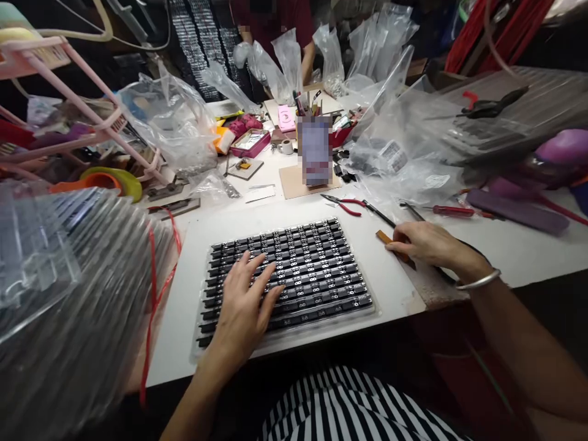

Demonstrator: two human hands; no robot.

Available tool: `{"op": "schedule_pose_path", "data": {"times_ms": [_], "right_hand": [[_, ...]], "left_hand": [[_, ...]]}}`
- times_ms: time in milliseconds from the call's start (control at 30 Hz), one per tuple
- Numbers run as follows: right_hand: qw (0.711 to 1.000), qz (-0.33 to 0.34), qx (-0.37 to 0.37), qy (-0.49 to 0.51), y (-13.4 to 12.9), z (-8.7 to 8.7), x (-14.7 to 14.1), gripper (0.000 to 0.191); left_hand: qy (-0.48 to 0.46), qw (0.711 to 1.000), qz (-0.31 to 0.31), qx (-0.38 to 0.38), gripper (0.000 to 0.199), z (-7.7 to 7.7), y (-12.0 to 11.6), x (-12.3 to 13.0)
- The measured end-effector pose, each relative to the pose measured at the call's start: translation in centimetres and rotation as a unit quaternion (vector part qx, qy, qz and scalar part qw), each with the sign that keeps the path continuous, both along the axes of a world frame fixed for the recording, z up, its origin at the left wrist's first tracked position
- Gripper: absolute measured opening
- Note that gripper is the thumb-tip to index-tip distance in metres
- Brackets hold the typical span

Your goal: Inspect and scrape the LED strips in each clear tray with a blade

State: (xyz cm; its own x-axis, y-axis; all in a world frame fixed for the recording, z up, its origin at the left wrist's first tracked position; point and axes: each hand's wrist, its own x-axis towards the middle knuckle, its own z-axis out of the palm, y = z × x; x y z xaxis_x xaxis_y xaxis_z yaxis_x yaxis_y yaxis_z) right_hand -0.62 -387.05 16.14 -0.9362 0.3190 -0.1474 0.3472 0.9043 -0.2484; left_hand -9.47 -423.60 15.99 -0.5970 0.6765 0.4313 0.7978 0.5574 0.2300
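A clear plastic tray (377,311) lies on the white table, filled with rows of small black parts (294,275) that carry silvery marks. My left hand (245,300) rests over the left half of these rows, palm down and fingers spread, gripping nothing. To the right of the tray, my right hand (425,245) is curled with its fingertips on a flat orange-brown strip (383,237). What lies under the palm is hidden. A dark rod (379,212) runs beneath that hand. Red-handled pliers (351,207) lie just beyond the tray's right corner.
Stacked clear trays (92,294) with red ribbon (153,294) crowd the left. A red screwdriver (452,211) lies at right. Plastic bags (395,159), a pixelated upright object (315,150) and a pink rack (82,92) stand behind. Another person (298,24) is across the table.
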Motion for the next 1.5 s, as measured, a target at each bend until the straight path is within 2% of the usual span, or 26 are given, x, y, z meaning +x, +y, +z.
{"op": "schedule_pose_path", "data": {"times_ms": [67,133,200,267,333,367,433,500,600,800,933,1500], "right_hand": [[0.998,0.001,-0.061,0.014,0.4,-0.4,0.7,0.025],[0.991,-0.028,-0.114,0.064,0.3,-0.1,0.7,0.024],[0.966,-0.049,-0.215,0.131,-0.7,0.9,0.0,0.027],[0.91,-0.035,-0.37,0.182,-2.7,2.3,-1.5,0.03],[0.845,0.013,-0.501,0.189,-5.1,3.4,-3.6,0.032],[0.82,0.039,-0.542,0.179,-6.4,3.6,-4.8,0.033],[0.792,0.079,-0.586,0.154,-8.7,3.5,-7.2,0.035],[0.78,0.106,-0.601,0.137,-10.4,2.8,-9.1,0.034],[0.779,0.127,-0.598,0.136,-11.7,1.1,-10.5,0.04],[0.795,0.106,-0.585,0.124,-11.7,-0.8,-10.4,0.067],[0.801,0.11,-0.576,0.121,-11.8,-0.8,-10.2,0.071],[0.791,0.073,-0.594,0.127,-12.1,-0.4,-9.6,0.065]], "left_hand": [[0.008,1.0,-0.017,-0.022,0.032,-0.1,1.3,0.0],[0.012,0.998,-0.027,-0.047,0.033,-0.2,2.7,0.1],[0.015,0.997,-0.029,-0.065,0.035,-0.3,3.9,0.3],[0.021,0.997,-0.024,-0.07,0.038,-0.5,4.8,0.6],[0.027,0.997,-0.01,-0.067,0.04,-0.7,5.4,0.9],[0.029,0.997,-0.001,-0.065,0.041,-0.8,5.5,1.0],[0.028,0.997,0.008,-0.067,0.043,-1.1,5.5,1.3],[0.025,0.997,0.005,-0.07,0.044,-1.4,5.4,1.6],[0.025,0.997,-0.006,-0.067,0.046,-1.8,5.3,1.8],[0.02,0.999,-0.01,-0.046,0.042,-2.0,5.2,1.7],[0.024,0.999,-0.013,-0.043,0.044,-2.1,5.2,1.7],[0.016,0.999,-0.013,-0.05,0.043,-2.1,5.2,1.7]]}}
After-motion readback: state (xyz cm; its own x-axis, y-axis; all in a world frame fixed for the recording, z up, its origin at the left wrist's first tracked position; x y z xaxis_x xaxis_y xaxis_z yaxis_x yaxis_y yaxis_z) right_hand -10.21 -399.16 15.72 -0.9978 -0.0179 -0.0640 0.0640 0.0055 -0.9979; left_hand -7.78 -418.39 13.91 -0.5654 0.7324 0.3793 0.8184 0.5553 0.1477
